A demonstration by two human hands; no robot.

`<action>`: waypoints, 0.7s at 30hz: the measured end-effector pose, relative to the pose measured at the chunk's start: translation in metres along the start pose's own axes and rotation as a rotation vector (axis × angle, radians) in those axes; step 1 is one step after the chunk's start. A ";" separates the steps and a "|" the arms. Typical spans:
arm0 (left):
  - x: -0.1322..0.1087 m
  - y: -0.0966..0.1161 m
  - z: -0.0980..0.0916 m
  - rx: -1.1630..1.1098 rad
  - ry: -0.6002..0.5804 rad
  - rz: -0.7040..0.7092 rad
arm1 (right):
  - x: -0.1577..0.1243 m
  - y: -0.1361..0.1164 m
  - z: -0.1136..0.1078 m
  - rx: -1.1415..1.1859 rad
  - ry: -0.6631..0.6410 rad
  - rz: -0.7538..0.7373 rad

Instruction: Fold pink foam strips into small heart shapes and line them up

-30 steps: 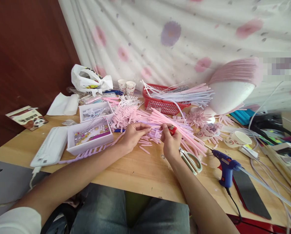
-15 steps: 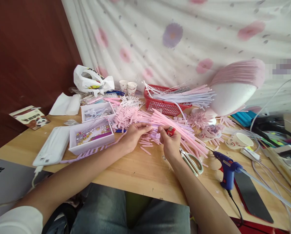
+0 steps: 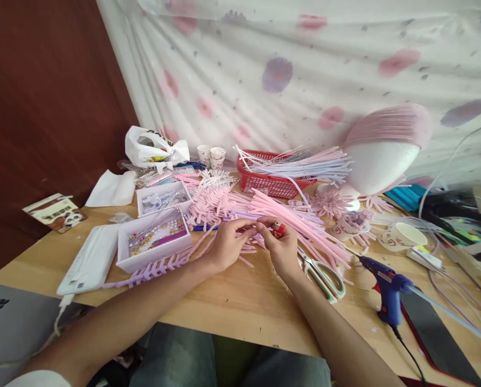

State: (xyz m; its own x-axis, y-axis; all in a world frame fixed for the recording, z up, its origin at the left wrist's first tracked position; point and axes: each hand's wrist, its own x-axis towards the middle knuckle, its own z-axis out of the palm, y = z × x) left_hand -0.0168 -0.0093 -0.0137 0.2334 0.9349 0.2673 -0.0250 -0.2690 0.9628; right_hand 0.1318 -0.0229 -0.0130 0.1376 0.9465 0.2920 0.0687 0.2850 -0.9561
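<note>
My left hand [image 3: 229, 243] is closed in a pinch, its fingertips meeting those of my right hand; whatever it pinches is too small to make out. My right hand [image 3: 283, 248] is curled around a small red lighter [image 3: 279, 230], which shows between its fingers. Short cut pieces of pink pipe cleaner [image 3: 246, 261] lie on the wood just below the fingertips. Behind both hands spreads a bundle of long pink pipe cleaners [image 3: 289, 215], with a pile of bent pink pieces [image 3: 210, 203] to its left. Scissors [image 3: 325, 277] with pale green handles rest beside my right wrist.
Two white boxes [image 3: 123, 250] with beads stand left, near a white power bank [image 3: 87, 260]. A red basket [image 3: 273, 187] of pipe cleaners sits behind. At right are a blue glue gun [image 3: 389, 293], a dark phone [image 3: 438, 333], a paper cup [image 3: 402, 236] and a white foam head [image 3: 380, 164].
My hands have come together, so the fingertips now touch where a gap showed before. The whole view has shifted slightly, with the table sitting lower in the picture.
</note>
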 end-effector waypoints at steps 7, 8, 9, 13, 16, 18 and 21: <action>0.004 0.003 -0.003 -0.005 0.057 -0.019 | 0.004 0.004 -0.003 0.122 0.002 0.100; 0.005 0.003 -0.003 -0.014 0.066 -0.026 | 0.004 0.003 -0.003 0.133 0.005 0.112; 0.006 0.002 -0.003 -0.033 0.080 -0.035 | 0.003 0.002 -0.002 0.139 0.007 0.120; 0.009 -0.002 -0.001 -0.163 0.170 -0.098 | 0.000 0.002 0.000 0.143 -0.052 0.134; 0.010 -0.003 -0.001 -0.227 0.192 -0.134 | -0.002 0.002 0.002 0.098 -0.079 0.113; 0.010 -0.003 -0.001 -0.227 0.182 -0.129 | -0.003 0.000 0.002 0.055 -0.045 0.077; 0.009 -0.003 -0.002 -0.196 0.140 -0.133 | -0.003 -0.003 0.003 0.033 -0.024 0.026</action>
State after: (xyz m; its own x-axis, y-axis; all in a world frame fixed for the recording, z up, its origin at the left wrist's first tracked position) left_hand -0.0166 0.0005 -0.0139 0.1109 0.9856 0.1278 -0.1944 -0.1046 0.9753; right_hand 0.1281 -0.0256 -0.0114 0.1153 0.9570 0.2663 0.0326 0.2643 -0.9639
